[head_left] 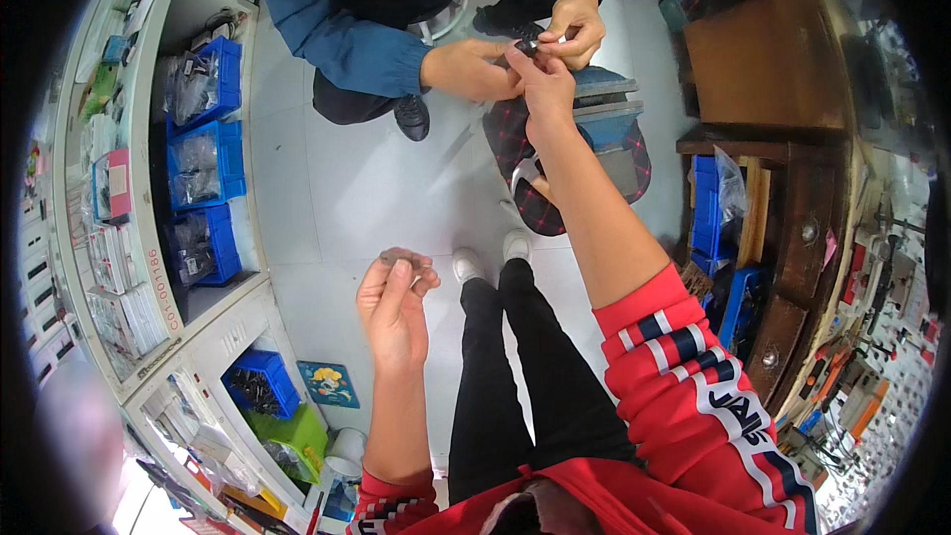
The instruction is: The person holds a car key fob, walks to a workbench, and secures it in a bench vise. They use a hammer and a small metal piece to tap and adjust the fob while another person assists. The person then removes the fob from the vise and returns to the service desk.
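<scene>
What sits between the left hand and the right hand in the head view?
Mostly bare white floor. Left hand is low, pinching something small; right hand is stretched up to another person's hands. Nearby: white shoe toes.

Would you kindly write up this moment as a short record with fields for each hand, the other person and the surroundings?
Left hand: left hand raised palm-up, fingers curled round something small and dark, too small to identify.
Right hand: right hand stretched forward, fingertips meeting the other person's hands at a small dark part.
Other person: blue-sleeved, both hands on the same small part.
Left side: white shelving with blue bins of bagged parts.
Right side: wooden bench, tools beyond.
Floor: pale tiles.
</scene>
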A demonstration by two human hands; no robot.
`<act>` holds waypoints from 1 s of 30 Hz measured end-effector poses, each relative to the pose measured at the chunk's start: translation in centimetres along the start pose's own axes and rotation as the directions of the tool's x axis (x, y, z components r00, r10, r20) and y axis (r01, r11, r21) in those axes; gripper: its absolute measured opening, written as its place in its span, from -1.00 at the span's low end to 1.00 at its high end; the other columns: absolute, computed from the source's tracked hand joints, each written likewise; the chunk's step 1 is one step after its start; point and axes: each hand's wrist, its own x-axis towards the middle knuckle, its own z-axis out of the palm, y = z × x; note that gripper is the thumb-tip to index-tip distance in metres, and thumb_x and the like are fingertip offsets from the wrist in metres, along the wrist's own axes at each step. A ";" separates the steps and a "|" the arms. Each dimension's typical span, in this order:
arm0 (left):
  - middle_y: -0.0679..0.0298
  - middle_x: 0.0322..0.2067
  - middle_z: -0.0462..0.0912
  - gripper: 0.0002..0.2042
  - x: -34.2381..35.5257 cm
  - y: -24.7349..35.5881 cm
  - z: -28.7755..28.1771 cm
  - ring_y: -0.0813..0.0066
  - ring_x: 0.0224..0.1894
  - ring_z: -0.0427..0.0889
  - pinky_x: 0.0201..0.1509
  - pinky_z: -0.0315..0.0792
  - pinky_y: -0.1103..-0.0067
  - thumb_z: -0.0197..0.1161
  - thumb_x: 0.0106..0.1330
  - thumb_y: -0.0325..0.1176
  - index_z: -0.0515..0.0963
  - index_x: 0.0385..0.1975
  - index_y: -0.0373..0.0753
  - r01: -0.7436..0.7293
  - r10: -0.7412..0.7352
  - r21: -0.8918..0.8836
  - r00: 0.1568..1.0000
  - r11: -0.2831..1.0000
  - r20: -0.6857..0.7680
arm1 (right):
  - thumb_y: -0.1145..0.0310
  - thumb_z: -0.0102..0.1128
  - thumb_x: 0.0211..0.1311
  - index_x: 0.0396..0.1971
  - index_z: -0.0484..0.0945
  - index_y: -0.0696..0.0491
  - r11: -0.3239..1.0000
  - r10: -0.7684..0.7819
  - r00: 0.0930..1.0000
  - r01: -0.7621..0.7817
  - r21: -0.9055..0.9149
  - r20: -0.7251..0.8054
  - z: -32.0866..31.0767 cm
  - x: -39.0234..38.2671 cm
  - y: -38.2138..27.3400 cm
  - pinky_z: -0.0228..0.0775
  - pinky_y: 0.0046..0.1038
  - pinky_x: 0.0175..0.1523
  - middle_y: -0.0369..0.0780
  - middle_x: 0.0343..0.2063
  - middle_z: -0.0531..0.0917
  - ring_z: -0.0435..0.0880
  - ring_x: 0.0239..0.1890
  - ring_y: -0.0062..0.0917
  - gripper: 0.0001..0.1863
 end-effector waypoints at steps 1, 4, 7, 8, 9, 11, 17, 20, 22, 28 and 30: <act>0.21 -0.41 0.55 -0.87 0.5 -0.1 0.7 0.48 -0.37 0.52 -0.25 0.41 0.56 0.15 0.26 -0.39 0.51 -0.39 -0.33 -0.016 0.015 0.024 1.000 1.000 0.005 | 0.49 0.29 0.02 -0.30 0.52 0.18 1.000 -0.024 1.000 0.024 0.016 -0.002 -0.1 0.0 0.2 0.30 -0.64 -0.23 -0.31 -0.38 0.56 0.49 -0.34 -0.67 -0.78; 0.20 -0.38 0.57 -0.87 2.5 0.1 2.8 0.48 -0.33 0.53 -0.21 0.39 0.58 0.18 0.24 -0.39 0.53 -0.39 -0.34 -0.087 0.082 0.149 0.996 0.985 0.040 | 0.48 0.30 0.00 -0.30 0.52 0.20 0.997 -0.074 0.997 0.074 0.028 -0.011 -0.6 -0.2 0.6 0.30 -0.66 -0.25 -0.30 -0.39 0.55 0.48 -0.35 -0.68 -0.75; 0.22 -0.34 0.59 -0.87 4.9 0.4 5.4 0.52 -0.27 0.52 -0.11 0.36 0.60 0.21 0.20 -0.44 0.55 -0.35 -0.39 -0.195 0.190 0.311 0.981 0.930 0.045 | 0.47 0.32 -0.04 -0.28 0.52 0.22 0.995 -0.101 0.995 0.101 -0.003 0.010 -1.2 -0.8 0.8 0.28 -0.68 -0.27 -0.33 -0.41 0.53 0.45 -0.37 -0.71 -0.71; 0.22 -0.34 0.60 -0.87 5.7 0.4 6.3 0.53 -0.26 0.52 -0.09 0.35 0.61 0.21 0.19 -0.45 0.55 -0.35 -0.39 -0.246 0.239 0.379 0.969 0.892 0.066 | 0.47 0.32 -0.04 -0.27 0.52 0.21 0.995 -0.102 0.995 0.102 0.000 0.022 -1.6 -1.2 0.8 0.28 -0.69 -0.27 -0.33 -0.41 0.53 0.45 -0.37 -0.72 -0.71; 0.22 -0.34 0.60 -0.87 6.7 0.6 7.1 0.54 -0.26 0.52 -0.08 0.34 0.62 0.22 0.18 -0.46 0.56 -0.35 -0.40 -0.319 0.303 0.435 0.947 0.842 0.108 | 0.47 0.32 -0.04 -0.27 0.52 0.21 0.996 -0.090 0.996 0.090 0.001 0.022 -1.7 -1.7 0.9 0.28 -0.69 -0.27 -0.34 -0.41 0.52 0.44 -0.38 -0.72 -0.71; 0.23 -0.34 0.60 -0.87 8.4 0.8 8.6 0.57 -0.27 0.52 -0.07 0.34 0.64 0.21 0.17 -0.48 0.57 -0.34 -0.41 -0.422 0.379 0.524 0.905 0.740 0.194 | 0.45 0.33 -0.04 -0.26 0.53 0.21 0.995 -0.098 0.994 0.099 -0.009 0.043 -2.3 -2.9 0.9 0.27 -0.69 -0.27 -0.36 -0.41 0.51 0.42 -0.38 -0.75 -0.69; 0.20 -0.33 0.59 -0.87 10.4 0.0 12.3 0.53 -0.28 0.55 -0.14 0.41 0.65 0.09 0.26 -0.49 0.47 -0.27 -0.43 -0.420 0.231 0.516 0.891 0.747 0.390 | 0.49 0.30 -0.07 -0.19 0.55 0.20 0.904 -0.335 0.941 0.337 -0.264 0.055 -4.0 -7.9 1.0 0.32 -0.60 -0.11 -0.28 -0.32 0.58 0.50 -0.22 -0.61 -0.65; 0.16 -0.30 0.58 -0.84 10.6 -1.2 13.6 0.48 -0.25 0.57 -0.13 0.44 0.62 -0.01 0.33 -0.47 0.35 -0.18 -0.40 -0.331 0.033 0.386 0.793 0.861 0.608 | 0.44 0.31 -0.14 -0.19 0.54 0.19 0.851 -0.400 0.914 0.397 -0.344 0.067 -4.5 -10.0 0.9 0.15 -0.32 0.19 -0.16 -0.20 0.58 0.53 -0.11 -0.39 -0.60; 0.13 -0.27 0.57 -0.84 10.5 -1.3 13.9 0.46 -0.21 0.58 -0.11 0.46 0.60 -0.06 0.37 -0.45 0.28 -0.15 -0.38 -0.361 -0.126 0.493 0.692 0.792 0.711 | 0.40 0.31 -0.15 -0.19 0.53 0.19 0.854 -0.420 0.907 0.408 -0.323 0.035 -4.6 -11.2 0.7 -0.06 -0.13 0.31 -0.14 -0.18 0.57 0.52 -0.06 -0.31 -0.58; 0.04 -0.21 0.57 -0.86 8.2 -0.6 15.7 0.45 -0.13 0.55 -0.11 0.46 0.60 -0.07 0.38 -0.44 0.29 -0.17 -0.36 -0.424 -0.085 0.304 0.461 0.853 0.883 | 0.53 0.29 -0.10 -0.07 0.47 0.22 0.700 -0.544 0.830 0.529 -0.479 0.123 -6.7 -14.6 -3.7 0.21 -0.50 0.12 -0.21 -0.19 0.55 0.51 -0.10 -0.48 -0.52; 0.05 -0.22 0.58 -0.87 6.5 -0.3 17.5 0.48 -0.17 0.56 -0.17 0.47 0.63 -0.08 0.38 -0.44 0.28 -0.16 -0.34 -0.449 -0.085 0.267 0.385 0.852 0.919 | 0.54 0.29 -0.11 -0.07 0.47 0.23 0.660 -0.590 0.797 0.568 -0.491 0.128 -8.1 -16.0 -6.7 0.28 -0.52 0.05 -0.21 -0.22 0.55 0.53 -0.15 -0.49 -0.52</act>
